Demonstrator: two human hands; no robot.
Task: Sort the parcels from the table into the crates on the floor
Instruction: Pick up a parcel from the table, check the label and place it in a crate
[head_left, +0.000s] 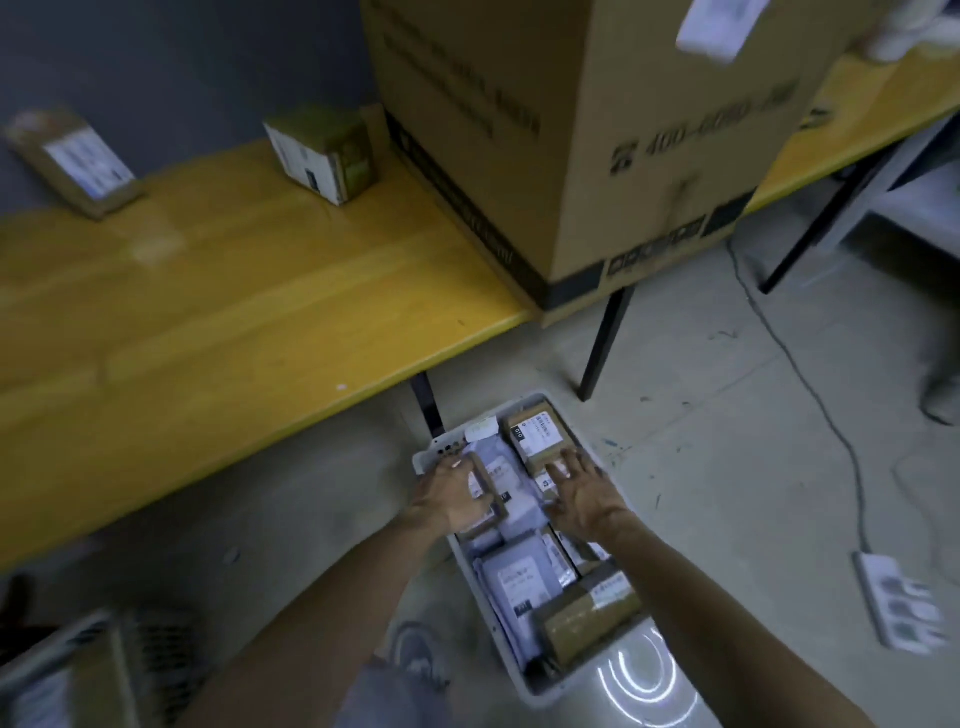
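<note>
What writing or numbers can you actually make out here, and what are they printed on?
"400-" then blurred digits: side of the big brown cardboard box on the yellow table.
Other black print on that box: too blurred to read.
White labels on the two small cardboard parcels on the table: unreadable.
Labels on parcels in the grey floor crate: too small.

Yellow table (234, 291), up-left of both hands: flat parcel (75, 163), small box (324, 153), big carton (597, 130) overhanging edge. Floor (727, 415): white crate (423, 460) under hands, power strip (901, 603) far right.
</note>
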